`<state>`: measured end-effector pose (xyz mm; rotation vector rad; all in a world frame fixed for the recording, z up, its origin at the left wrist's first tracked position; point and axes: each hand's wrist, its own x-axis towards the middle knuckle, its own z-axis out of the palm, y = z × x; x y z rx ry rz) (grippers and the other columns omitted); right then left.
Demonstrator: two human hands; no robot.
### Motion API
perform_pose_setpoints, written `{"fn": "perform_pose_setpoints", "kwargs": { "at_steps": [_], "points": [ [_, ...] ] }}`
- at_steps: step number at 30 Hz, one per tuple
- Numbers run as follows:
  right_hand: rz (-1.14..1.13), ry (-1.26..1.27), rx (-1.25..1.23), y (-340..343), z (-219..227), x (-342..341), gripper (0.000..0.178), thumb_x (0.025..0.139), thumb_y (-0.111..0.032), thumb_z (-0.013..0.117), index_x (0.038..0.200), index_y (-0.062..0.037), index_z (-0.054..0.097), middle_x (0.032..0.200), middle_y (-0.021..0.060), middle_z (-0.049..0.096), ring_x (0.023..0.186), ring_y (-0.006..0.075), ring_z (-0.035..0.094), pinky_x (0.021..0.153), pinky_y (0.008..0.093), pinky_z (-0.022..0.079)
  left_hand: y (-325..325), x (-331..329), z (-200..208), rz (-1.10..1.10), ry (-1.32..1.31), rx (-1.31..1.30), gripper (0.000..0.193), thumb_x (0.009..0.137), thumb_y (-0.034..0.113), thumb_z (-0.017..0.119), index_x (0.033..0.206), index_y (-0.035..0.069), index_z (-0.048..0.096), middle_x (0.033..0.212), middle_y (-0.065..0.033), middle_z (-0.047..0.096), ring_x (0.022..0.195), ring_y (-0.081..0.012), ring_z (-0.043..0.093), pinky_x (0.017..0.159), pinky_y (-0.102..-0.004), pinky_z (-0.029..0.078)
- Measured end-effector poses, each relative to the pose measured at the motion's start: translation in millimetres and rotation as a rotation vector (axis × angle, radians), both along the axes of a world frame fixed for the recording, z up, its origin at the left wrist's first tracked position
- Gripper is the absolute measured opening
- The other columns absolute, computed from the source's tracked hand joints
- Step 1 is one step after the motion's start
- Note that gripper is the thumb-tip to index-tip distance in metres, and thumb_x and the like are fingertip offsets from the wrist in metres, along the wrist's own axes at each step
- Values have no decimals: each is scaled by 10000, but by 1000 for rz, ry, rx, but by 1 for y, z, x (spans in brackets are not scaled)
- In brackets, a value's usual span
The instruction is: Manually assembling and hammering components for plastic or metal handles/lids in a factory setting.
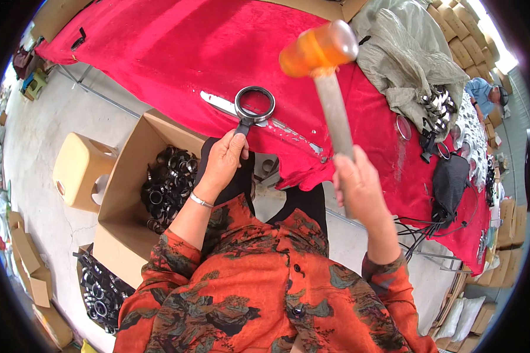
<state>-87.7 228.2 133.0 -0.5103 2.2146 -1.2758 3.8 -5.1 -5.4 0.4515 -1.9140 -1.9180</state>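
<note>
My left hand [222,162] is closed around the black handle of a magnifying glass [245,122]. Its round black frame with a silver rim lies over the near edge of the red cloth-covered table [176,53], by a pale bare strip [221,102]. My right hand [361,185] grips the handle of a mallet [330,97], whose translucent orange head is raised, apart from the magnifying glass and to its right. Left of my left arm, a cardboard box [123,206] contains many black ring frames [168,185].
A cream plastic stool [79,170] stands left of the box; more black parts [103,294] lie below it. On the table's right are a grey-green cloth [394,53], loose clear lenses [404,126] and a black mesh bag [450,182]. Another person [482,94] bends at the far right.
</note>
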Motion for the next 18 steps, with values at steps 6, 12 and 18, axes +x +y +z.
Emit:
{"fn": "perform_pose_setpoints", "kwargs": {
  "at_steps": [6, 12, 18],
  "points": [
    [-45, -148, 38, 5, -7, -7, 307, 929, -324, 527, 851, -32, 475, 610, 14, 489, 455, 81, 466, 397, 233, 389, -3, 2, 5, -15, -44, -3, 371, 984, 372, 399, 823, 66, 534, 699, -6, 540, 633, -74, 511, 531, -202, 402],
    [25, 351, 3, 14, -5, 11, 296, 918, -295, 535, 881, -8, 470, 640, 149, 559, 555, 296, 570, 478, 355, 437, 2, -2, 7, 42, 24, 2, 370, 975, 364, 427, 782, 64, 528, 641, 8, 517, 549, -63, 466, 496, -203, 381],
    [-48, 74, 118, 14, -9, -3, 314, 924, -300, 543, 843, -8, 459, 569, 41, 488, 454, 88, 470, 412, 275, 391, -1, 3, 4, 20, -33, 27, 371, 977, 359, 424, 779, 62, 526, 641, 5, 518, 549, -64, 468, 496, -208, 384]
  ]
}}
